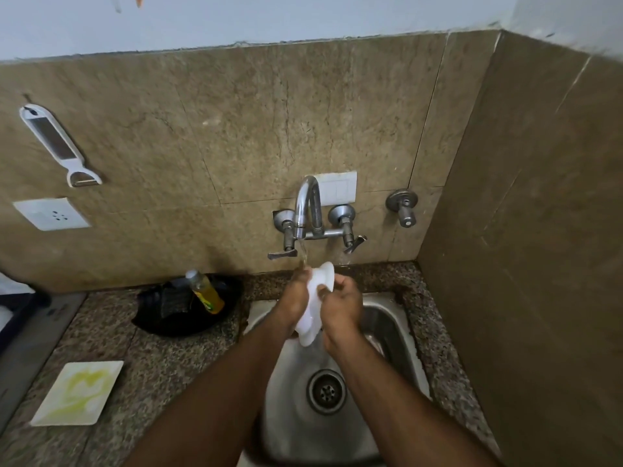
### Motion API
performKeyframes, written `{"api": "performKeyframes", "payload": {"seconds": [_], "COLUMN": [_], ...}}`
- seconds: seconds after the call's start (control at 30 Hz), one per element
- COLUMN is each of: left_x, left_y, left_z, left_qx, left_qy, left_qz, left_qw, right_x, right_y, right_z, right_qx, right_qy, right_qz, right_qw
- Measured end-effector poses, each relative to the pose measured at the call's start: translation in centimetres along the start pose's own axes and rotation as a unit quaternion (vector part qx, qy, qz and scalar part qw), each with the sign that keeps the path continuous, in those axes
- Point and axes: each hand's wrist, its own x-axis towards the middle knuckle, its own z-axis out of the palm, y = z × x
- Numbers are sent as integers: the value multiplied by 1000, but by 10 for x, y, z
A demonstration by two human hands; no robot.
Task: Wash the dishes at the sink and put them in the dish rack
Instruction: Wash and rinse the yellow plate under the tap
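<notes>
Both hands (pixel 320 298) grip white dish (pixel 315 310) | between them, over sink (pixel 387 328)

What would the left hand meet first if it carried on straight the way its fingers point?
Probably the faucet and its water stream: the left hand, gripping the white dish, points up toward the wall. Depth is hard to judge, so it might pass beneath the spout to the wall.

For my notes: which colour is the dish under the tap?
White dish, seen in the head view.
</notes>
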Motion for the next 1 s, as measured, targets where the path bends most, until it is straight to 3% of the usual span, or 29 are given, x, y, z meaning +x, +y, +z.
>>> {"api": "performKeyframes", "payload": {"seconds": [0.1,0.27,0.3,0.4,0.47,0.57,0.67,0.7,0.77,0.83,0.9,0.93,1.0], "left_x": [-5,-29,-26,-13,-9,-5,-5,-4,-2,0,-3,-4,-8], "left_y": [-3,-19,-20,-13,-4,9,3,-3,-17,-29,-40,-44,-49], "left_z": [8,28,24,-2,-19,-34,-41,-44,-48,-51,-54,-55,-56], "left_qx": [17,6,-16,-141,-230,-268,-206,-157,-63,-49,-65,-73,-86], "left_qy": [45,-22,-16,-8,-52,-90,-89,-67,-14,2,5,5,-2], "left_qz": [66,134,126,-20,-59,-62,-88,-99,-115,-108,-81,-62,-29], "left_qw": [997,991,992,990,970,957,970,980,991,993,995,995,996], "right_x": [8,23,20,6,-4,-7,-2,2,10,15,18,18,17], "right_y": [0,-5,-4,7,12,9,4,5,7,7,7,5,-3], "right_z": [4,-1,-2,-6,-15,-33,-48,-52,-60,-66,-71,-73,-73], "right_qx": [-17,-36,-44,-140,-242,-419,-542,-558,-577,-589,-576,-553,-470], "right_qy": [7,0,-14,-96,-156,-226,-251,-251,-250,-262,-281,-285,-278], "right_qz": [-19,-39,-57,-153,-275,-419,-511,-532,-543,-532,-512,-501,-439], "right_qw": [1000,999,997,974,917,773,618,585,557,548,571,602,714]}}
